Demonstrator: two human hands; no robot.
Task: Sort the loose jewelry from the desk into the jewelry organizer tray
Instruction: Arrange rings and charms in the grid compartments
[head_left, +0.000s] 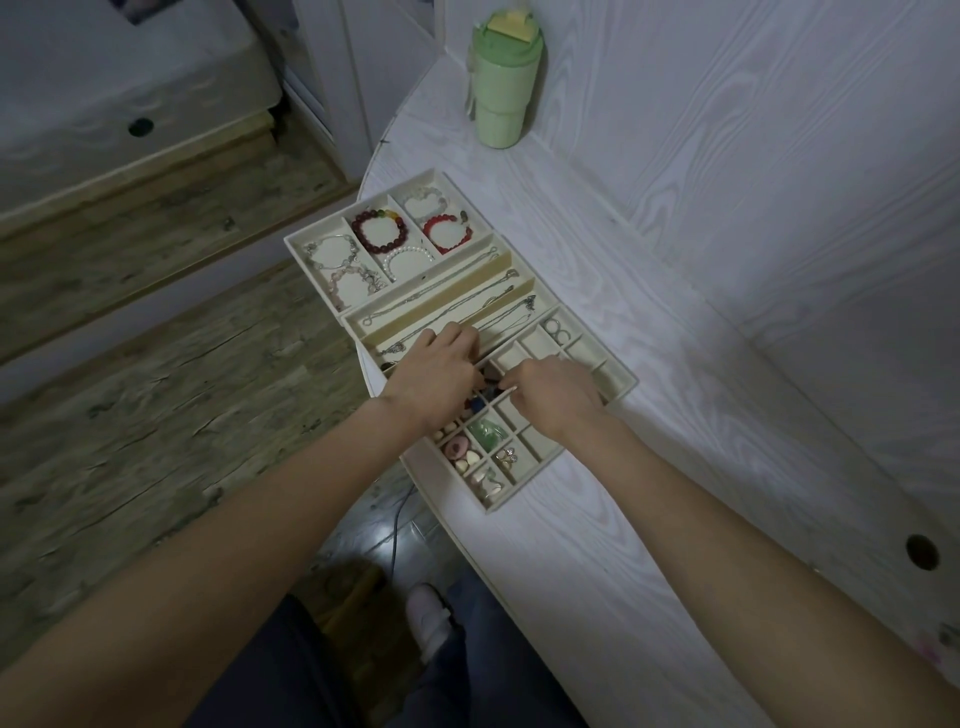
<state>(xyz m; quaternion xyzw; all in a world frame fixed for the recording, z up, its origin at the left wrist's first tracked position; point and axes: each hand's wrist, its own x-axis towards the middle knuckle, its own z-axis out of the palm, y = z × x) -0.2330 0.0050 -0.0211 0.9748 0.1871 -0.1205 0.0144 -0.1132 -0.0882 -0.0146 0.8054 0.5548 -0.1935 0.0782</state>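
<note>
Here we are over the counter (675, 260), pale wood grain, and both our hands are down in the jewelry organizer tray (618, 387), which sits at the counter's left edge. Our left hand (434, 376) lies across the boundary between the long necklace lanes and the small grid section, knuckles up, fingers bent downward into the tray; what they touch is hidden under the hand, so we cannot tell whether it grips anything. Our right hand (553, 392) is right beside it over the grid, fingers curled with the tips pointing toward the left hand; again we cannot tell if something is pinched there. Between the two hands, dark and blue beads (480, 397) peek out of a small cell. Nearer us, the grid holds a green stone (485, 434), a pink ring-shaped piece (457, 448) and silver rings (506, 457). At the far end, the dark red bracelet (379, 228), a bright red bracelet (448, 233) and a pearl strand (408, 257) lie in larger compartments. Silver chains (441, 288) run along the lanes. A green tumbler (504, 83) stands upright well beyond the tray.
</note>
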